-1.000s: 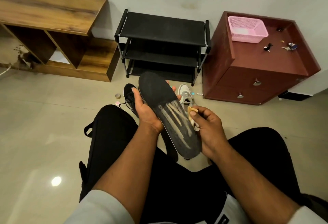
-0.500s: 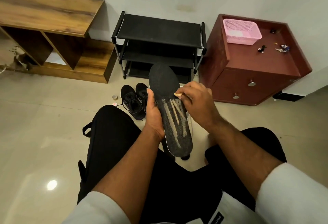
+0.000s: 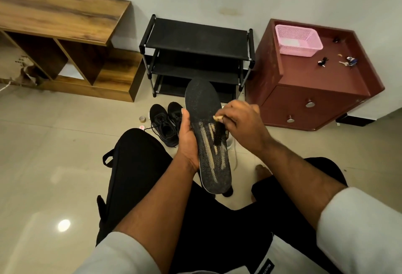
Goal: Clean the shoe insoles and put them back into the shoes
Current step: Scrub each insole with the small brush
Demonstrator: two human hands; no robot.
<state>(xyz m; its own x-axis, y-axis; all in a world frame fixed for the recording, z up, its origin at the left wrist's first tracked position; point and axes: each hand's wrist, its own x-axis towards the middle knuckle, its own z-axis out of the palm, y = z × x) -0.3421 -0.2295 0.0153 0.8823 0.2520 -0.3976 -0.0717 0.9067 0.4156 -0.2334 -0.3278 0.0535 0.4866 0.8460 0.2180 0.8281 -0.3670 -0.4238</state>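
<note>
Insole point(image 3: 206, 134) is held up off the floor, between the knees, approx. centre of view. Long axis runs near-far: heel end low and close to the body, toe end raised and pointing away toward the shoe rack point(image 3: 195, 56). Worn face is toward the camera, w/ pale streaks along the mid and heel sections.

Left hand point(image 3: 188, 141) grips the insole's left edge at mid-length, thumb lying along the rim, palm behind. It acts as the support. Right hand point(image 3: 243, 126) is curled round a brush point(image 3: 219, 131), which shows as a pale handle tip and dark bristles; the bristles touch the insole's right half, just above the streaks. Hands are thus close together, one each side of the insole.

Judgement: step in hand is scrubbing. The streaks run along the long axis, so the next stroke prob. needs to travel lengthwise, toward the heel, w/ the left hand bracing from behind.

Black shoes point(image 3: 167, 121) sit on the floor just beyond the left hand, openings up, near enough for refitting. Insoles are not yet back in.
</note>
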